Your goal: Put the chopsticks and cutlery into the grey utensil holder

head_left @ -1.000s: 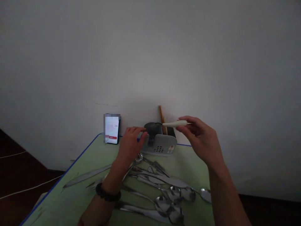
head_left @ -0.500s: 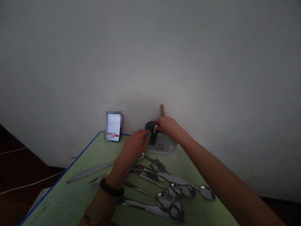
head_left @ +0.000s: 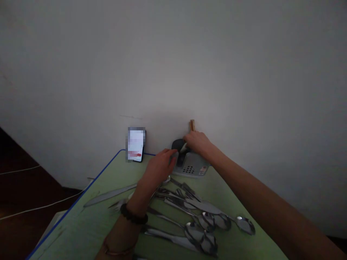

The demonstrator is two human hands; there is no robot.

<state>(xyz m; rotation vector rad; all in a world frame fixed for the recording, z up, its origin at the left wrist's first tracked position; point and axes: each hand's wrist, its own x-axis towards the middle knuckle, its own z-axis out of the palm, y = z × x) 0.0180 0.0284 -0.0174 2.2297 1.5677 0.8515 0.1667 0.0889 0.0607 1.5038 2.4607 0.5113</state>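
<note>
A grey and black cutlery holder [head_left: 193, 167] stands at the far edge of the green table [head_left: 86, 224], against the wall. My left hand [head_left: 159, 168] rests against the holder's left side, fingers curled on it. My right hand [head_left: 197, 142] is over the holder's top, pinching the white handle of a utensil [head_left: 183, 147] that points down into the holder. Brown chopsticks [head_left: 192, 125] stick up behind my right hand.
Several metal spoons [head_left: 208, 222], knives [head_left: 110, 194] and a fork lie spread on the table in front of the holder. A lit phone [head_left: 136, 144] leans on the white wall at the back left. White cables run along the dark floor at the left.
My right hand carried the white-handled utensil from the air at the right down into the holder. My left hand stayed at the holder's side. The view shifted slightly.
</note>
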